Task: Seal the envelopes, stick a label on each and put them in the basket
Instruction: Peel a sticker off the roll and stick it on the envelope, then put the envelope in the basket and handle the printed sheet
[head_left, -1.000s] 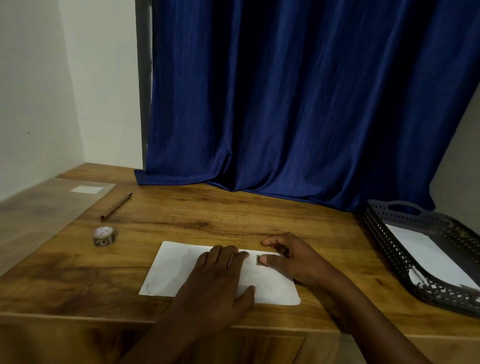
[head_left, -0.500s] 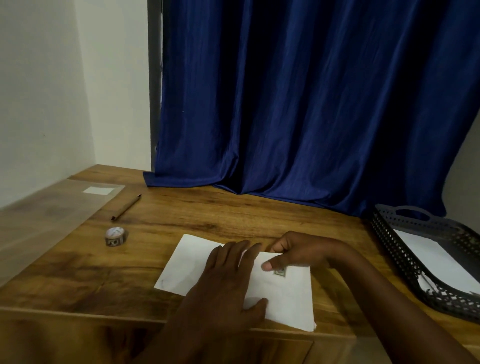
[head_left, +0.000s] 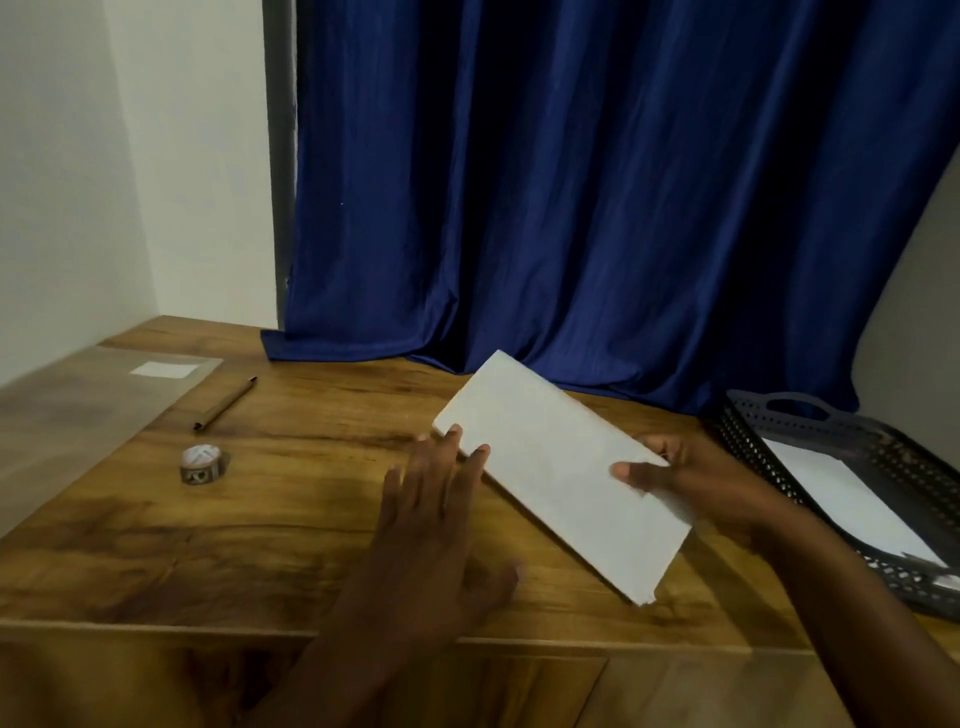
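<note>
A white envelope (head_left: 556, 462) is lifted off the wooden table (head_left: 291, 509), tilted with its far corner up. My right hand (head_left: 691, 483) grips its right edge, thumb on top and fingers underneath. My left hand (head_left: 436, 514) is flat with straight fingers, its fingertips touching the envelope's lower left edge. A dark perforated basket (head_left: 810, 415) stands at the right and holds a white envelope (head_left: 841, 499). No label shows on the face of the held envelope.
A small roll of patterned tape (head_left: 203, 464) lies at the left, a brown pen (head_left: 225, 403) behind it. A clear plastic sheet (head_left: 78, 405) with a white slip (head_left: 163, 369) covers the far left corner. A blue curtain (head_left: 597, 197) hangs behind the table.
The envelope lay flat with both hands pressing a small label onto it. Now my right hand has lifted and turned it toward the right, and my left hand has slid off it.
</note>
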